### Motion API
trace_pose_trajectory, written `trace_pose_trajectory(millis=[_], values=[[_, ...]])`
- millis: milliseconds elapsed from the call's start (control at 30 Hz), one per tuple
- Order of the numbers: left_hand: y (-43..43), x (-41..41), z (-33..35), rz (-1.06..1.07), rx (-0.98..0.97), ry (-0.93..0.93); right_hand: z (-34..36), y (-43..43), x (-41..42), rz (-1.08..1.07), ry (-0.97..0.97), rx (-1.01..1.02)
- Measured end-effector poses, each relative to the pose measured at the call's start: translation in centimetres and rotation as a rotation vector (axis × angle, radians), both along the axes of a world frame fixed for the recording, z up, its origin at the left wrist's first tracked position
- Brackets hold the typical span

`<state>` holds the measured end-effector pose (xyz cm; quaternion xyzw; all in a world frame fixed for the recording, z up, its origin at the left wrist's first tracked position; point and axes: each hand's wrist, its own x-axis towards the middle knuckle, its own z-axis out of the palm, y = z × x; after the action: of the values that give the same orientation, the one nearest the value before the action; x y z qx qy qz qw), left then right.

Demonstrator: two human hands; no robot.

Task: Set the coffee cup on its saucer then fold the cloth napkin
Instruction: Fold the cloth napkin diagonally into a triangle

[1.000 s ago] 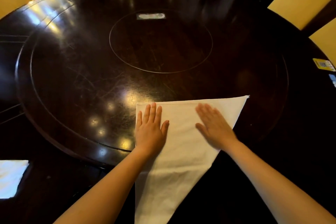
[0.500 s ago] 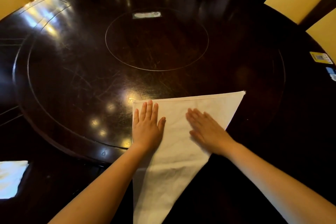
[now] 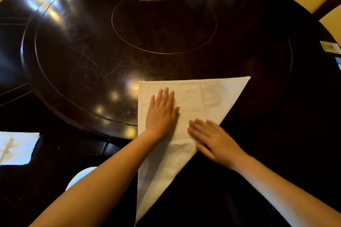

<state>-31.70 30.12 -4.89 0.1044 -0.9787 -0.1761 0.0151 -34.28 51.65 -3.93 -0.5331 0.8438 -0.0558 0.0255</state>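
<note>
White cloth napkin (image 3: 199,97), folded into a triangle, lies on the dark round wooden worktop (image 3: 92,51). Left hand (image 3: 162,114) and right hand (image 3: 214,140) both press flat on it, fingers spread.

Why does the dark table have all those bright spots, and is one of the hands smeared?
Head view: the glossy table mirrors overhead lights as glare patches near the napkin; the right hand is motion-blurred at the fingers, the left hand sharper; the wide lens bows the table's edges.
</note>
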Motion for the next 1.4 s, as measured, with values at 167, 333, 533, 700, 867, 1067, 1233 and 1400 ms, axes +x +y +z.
trace_pose_trajectory(millis=[167, 333, 533, 700, 867, 1067, 1233, 1400], values=[[5.1, 8.2, -1.2, -0.105, -0.099, -0.019, -1.4, 0.7, 2.0, 0.007, -0.095, -0.066], [6.8, 16.4, -3.6, -0.144, -0.123, -0.038, -1.3, 0.5, 2.1, -0.021, -0.143, -0.169], [6.7, 18.4, -4.0, -0.096, -0.100, -0.193, -1.3, 1.1, 2.6, -0.086, -0.003, -0.218], [6.6, 19.7, -3.0, -0.082, -0.185, -0.263, -0.9, 1.9, 2.7, -0.209, 0.087, -0.343], [7.2, 20.6, -1.4, -0.013, -0.205, -0.309, -0.4, 2.6, 3.0, -0.292, 0.130, -0.373], [7.4, 19.7, 2.4, 0.036, -0.278, -0.289, -0.4, 2.8, 3.9, -0.344, 0.060, -0.192], [5.7, 16.5, 7.1, 0.076, -0.392, -0.313, -0.2, 1.7, 4.0, -0.402, 0.036, -0.119], [0.4, 12.5, 11.9, 0.109, -0.252, -0.313, 0.3, 0.7, 3.2, -0.444, 0.023, -0.158]])
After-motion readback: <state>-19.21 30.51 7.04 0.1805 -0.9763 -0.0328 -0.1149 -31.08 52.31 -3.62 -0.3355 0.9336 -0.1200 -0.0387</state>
